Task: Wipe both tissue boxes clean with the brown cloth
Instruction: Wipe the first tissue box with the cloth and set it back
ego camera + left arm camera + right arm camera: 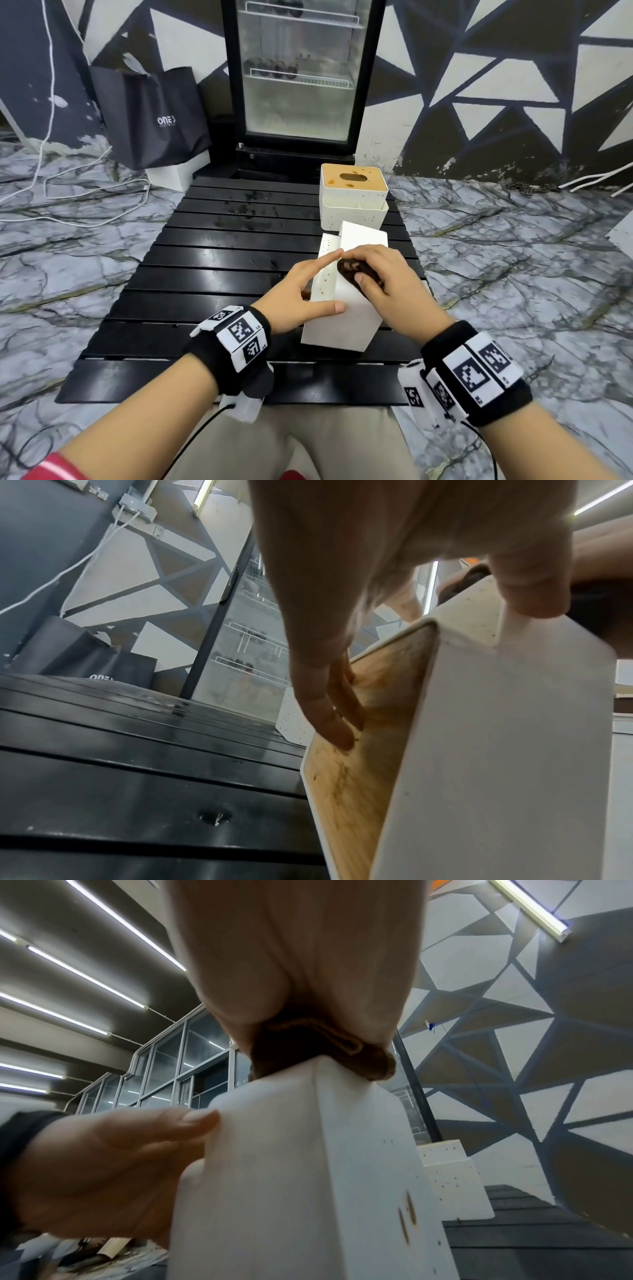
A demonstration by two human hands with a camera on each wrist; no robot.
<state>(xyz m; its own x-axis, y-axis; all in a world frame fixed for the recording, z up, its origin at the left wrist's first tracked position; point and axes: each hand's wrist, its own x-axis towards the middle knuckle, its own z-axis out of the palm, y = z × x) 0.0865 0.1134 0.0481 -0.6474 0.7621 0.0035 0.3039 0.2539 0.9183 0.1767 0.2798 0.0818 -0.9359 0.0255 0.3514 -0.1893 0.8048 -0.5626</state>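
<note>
A white tissue box [342, 329] lies tipped on its side on the black slatted table [205, 274], its stained wooden lid [359, 764] facing left. My left hand [325, 281] grips it, thumb on the near face and fingers [329, 718] on the lid. My right hand [356, 263] holds the bunched brown cloth [344, 272] and presses it onto the box's upper edge [291, 1177]; the cloth [308, 1047] shows under the palm. The second tissue box [352, 202] stands upright just behind, with brown stains on its wooden lid.
A glass-door fridge [301, 68] stands behind the table, and a black bag [154, 116] leans to its left. White cables [68, 192] run over the marble floor. Wet smears [246, 209] mark the far slats.
</note>
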